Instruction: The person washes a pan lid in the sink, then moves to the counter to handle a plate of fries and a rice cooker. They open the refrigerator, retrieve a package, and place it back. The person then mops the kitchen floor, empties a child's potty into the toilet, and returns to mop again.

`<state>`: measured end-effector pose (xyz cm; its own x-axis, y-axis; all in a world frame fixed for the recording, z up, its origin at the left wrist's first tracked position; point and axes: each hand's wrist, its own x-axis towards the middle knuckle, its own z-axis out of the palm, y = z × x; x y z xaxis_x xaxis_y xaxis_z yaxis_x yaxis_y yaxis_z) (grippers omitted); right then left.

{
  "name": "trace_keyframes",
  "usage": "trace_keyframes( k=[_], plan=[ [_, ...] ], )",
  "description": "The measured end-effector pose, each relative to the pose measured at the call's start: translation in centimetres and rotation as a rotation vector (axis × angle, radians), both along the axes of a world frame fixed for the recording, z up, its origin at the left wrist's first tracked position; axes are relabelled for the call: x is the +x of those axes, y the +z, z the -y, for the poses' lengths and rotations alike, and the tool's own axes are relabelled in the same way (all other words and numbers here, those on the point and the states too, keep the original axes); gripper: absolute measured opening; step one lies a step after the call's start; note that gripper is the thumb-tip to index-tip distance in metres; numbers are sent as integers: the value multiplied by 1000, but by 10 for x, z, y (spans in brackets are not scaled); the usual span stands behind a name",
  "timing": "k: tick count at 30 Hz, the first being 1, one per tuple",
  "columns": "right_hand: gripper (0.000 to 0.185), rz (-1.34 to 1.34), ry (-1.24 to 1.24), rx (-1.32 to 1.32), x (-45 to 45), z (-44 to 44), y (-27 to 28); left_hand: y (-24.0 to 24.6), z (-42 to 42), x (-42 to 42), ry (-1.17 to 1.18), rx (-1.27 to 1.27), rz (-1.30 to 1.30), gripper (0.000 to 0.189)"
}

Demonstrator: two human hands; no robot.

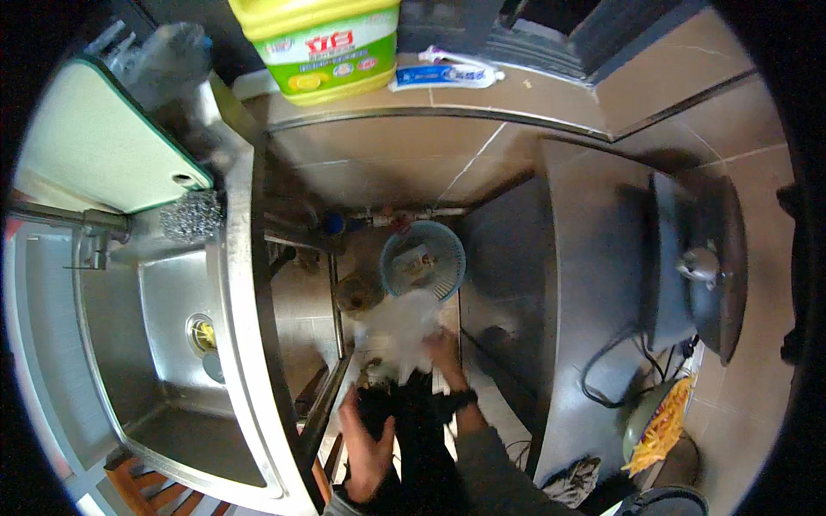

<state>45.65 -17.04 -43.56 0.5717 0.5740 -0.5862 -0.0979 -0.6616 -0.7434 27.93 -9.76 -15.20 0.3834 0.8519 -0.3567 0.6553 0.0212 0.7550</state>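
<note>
My right hand [443, 353] grips the edge of a translucent white plastic bag [403, 326], which is blurred. The bag hangs over the floor, just on my side of a round blue plastic basket [450, 284]. Some light-coloured litter lies inside that basket. Lower and to the left, my left hand [369, 445] has its thumb and fingers spread beside my dark clothing, and I see nothing held in it.
At left stands a stainless steel sink [174, 271] with yellow scraps in its drain [205, 332]. A steel wool scourer [193, 216] and cutting board [110, 142] are behind it. The right counter [587, 271] bears a bowl of yellow shreds [664, 426]. A detergent jug [322, 51] sits on the ledge.
</note>
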Motion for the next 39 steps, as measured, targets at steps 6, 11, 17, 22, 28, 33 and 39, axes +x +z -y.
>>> trace_keyframes(
  k=[6, 11, 17, 22, 28, 33, 39],
  plan=[
    [33, 508, -50, -332, 59, -6, -66, -176, -20, 99, 261, -33, 82, 66],
    [37, 561, -220, -183, 49, 6, -62, -358, -89, 160, 27, -140, 21, 68],
    [50, 246, -342, -141, 26, 24, -73, -531, -112, 181, -368, 239, -79, 84],
    [52, -5, -596, -39, 50, 20, -98, -589, -120, 155, -512, 28, -76, 65],
    [44, 463, -199, -165, 75, 1, -120, -546, -109, 153, -380, 242, -295, 41],
    [44, 538, -269, -237, 87, -27, -108, -514, -121, 147, 25, 208, 156, 30],
    [51, 258, -714, 159, 85, -83, -111, -489, -105, 133, 215, 113, 307, 25]
  ],
)
